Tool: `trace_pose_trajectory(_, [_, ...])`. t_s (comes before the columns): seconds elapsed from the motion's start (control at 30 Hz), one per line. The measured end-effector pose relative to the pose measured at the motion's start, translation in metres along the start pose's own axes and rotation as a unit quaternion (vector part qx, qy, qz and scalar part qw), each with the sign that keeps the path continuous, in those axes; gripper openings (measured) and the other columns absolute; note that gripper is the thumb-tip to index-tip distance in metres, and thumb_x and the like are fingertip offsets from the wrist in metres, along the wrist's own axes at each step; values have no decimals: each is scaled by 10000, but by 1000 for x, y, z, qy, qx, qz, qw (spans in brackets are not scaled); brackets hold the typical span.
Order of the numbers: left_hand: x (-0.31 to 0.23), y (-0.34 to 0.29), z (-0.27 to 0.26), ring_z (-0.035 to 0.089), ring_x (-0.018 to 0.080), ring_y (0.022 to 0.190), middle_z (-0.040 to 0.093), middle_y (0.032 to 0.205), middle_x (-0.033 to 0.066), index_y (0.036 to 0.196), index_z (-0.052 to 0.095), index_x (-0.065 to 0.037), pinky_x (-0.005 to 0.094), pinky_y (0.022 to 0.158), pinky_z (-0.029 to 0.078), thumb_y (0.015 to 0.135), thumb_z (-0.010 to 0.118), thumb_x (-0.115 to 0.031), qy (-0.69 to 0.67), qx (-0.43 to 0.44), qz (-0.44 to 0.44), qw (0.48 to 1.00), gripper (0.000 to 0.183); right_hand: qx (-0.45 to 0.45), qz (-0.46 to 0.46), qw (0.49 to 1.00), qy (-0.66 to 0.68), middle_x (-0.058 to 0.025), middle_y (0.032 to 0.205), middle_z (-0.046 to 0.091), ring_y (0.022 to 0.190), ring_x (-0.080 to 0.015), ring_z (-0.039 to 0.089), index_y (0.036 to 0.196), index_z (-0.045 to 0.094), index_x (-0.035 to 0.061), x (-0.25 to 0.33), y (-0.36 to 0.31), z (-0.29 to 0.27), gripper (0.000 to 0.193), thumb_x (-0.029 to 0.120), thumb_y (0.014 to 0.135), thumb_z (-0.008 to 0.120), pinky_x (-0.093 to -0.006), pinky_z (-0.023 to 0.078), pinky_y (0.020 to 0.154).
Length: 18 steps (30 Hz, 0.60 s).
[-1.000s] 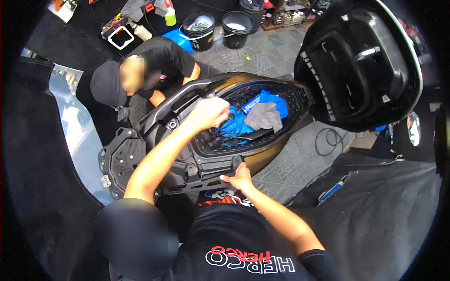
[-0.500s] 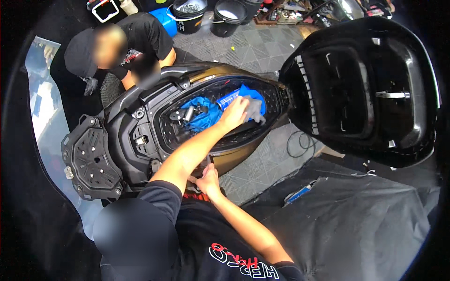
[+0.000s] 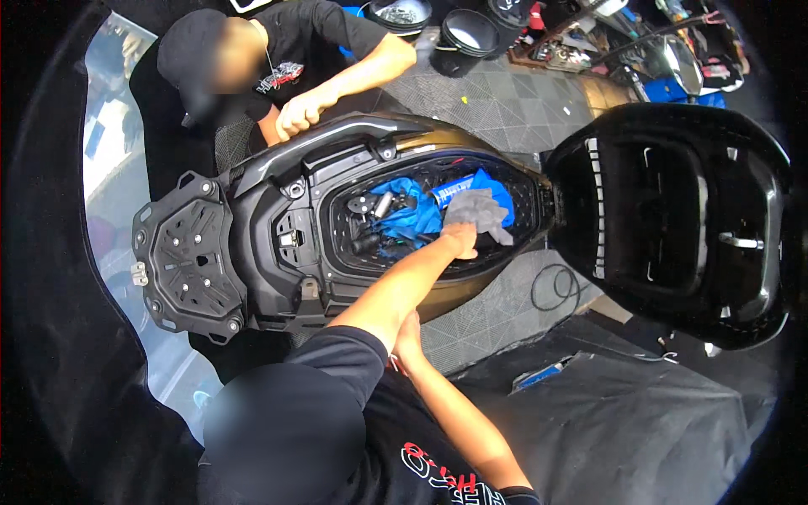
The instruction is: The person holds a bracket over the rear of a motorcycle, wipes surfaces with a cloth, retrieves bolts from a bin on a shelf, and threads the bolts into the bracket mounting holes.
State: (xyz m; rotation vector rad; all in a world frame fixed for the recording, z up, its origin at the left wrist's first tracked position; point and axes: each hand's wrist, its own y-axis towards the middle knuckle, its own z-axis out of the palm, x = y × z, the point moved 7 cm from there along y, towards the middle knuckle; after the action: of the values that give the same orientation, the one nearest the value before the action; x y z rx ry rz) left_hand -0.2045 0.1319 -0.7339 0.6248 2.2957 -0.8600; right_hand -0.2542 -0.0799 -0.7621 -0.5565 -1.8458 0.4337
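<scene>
Neither my left hand nor my right hand shows in the head view. Two co-workers in dark shirts are at a scooter (image 3: 278, 172) whose under-seat storage bay (image 3: 337, 252) lies uncovered. Inside it are a blue cloth-like bundle (image 3: 412, 220) with dark metal parts, a blue packet (image 3: 454, 192) and a grey cloth (image 3: 473, 210). The nearer person's one hand (image 3: 459, 240) is at the cloth's near edge; whether it grips it I cannot tell. Their other hand (image 3: 407, 338) is beside the scooter's near side, partly hidden. The far person's hand (image 3: 301, 116) rests on the far side panel.
The raised black seat (image 3: 673, 219) stands at the right. A black rear rack (image 3: 195, 261) juts out left. Black buckets (image 3: 463, 40) and a cluttered shelf (image 3: 581, 42) stand at the back. A looped cable (image 3: 555, 288) and a dark sheet (image 3: 640, 412) lie on the floor.
The whole view has shifted, so the scooter sits further right and lower. The nearer person's hand has moved from atop the grey cloth to its near edge. The far person's arm now reaches over the panel.
</scene>
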Motion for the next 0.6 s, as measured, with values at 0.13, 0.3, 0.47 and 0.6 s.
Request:
trace_pose_trajectory(0.13, [-15, -4, -11, 697, 323, 1038, 719, 1105, 188, 1091, 733, -12, 422, 897, 562, 775, 754, -415, 11, 30, 17, 999, 513, 5, -3, 995, -97, -230, 1015, 679, 997, -353, 652, 1154, 523, -91, 41, -6, -3, 685, 287, 704, 875, -431, 516, 865])
trace_pose_trajectory(0.3, [-3, 10, -15, 729, 265, 628, 708, 699, 216, 809, 713, 118, 397, 718, 600, 831, 708, -385, -40, 8, 102, 994, 503, -29, 12, 981, -192, -52, 723, 530, 653, -182, 510, 853, 433, 46, 18, -6, 5, 701, 377, 567, 980, -342, 474, 606])
trace_pose_trajectory(0.47, [-22, -71, -87, 716, 202, 621, 703, 799, 147, 984, 665, 89, 349, 609, 567, 910, 672, -351, -189, 82, 142, 968, 446, -99, -16, 977, -187, -78, 732, 536, 640, -207, 509, 832, 429, 50, 16, -9, -7, 709, 377, 548, 991, -358, 485, 605])
trace_pose_trajectory(0.6, [-8, -142, -129, 682, 171, 699, 696, 844, 103, 1101, 667, -18, 340, 681, 535, 910, 689, -370, -195, 86, 118, 970, 401, -103, -45, 988, -103, -80, 859, 475, 682, -173, 522, 901, 433, 46, 40, -28, -6, 635, 326, 654, 947, -324, 506, 648])
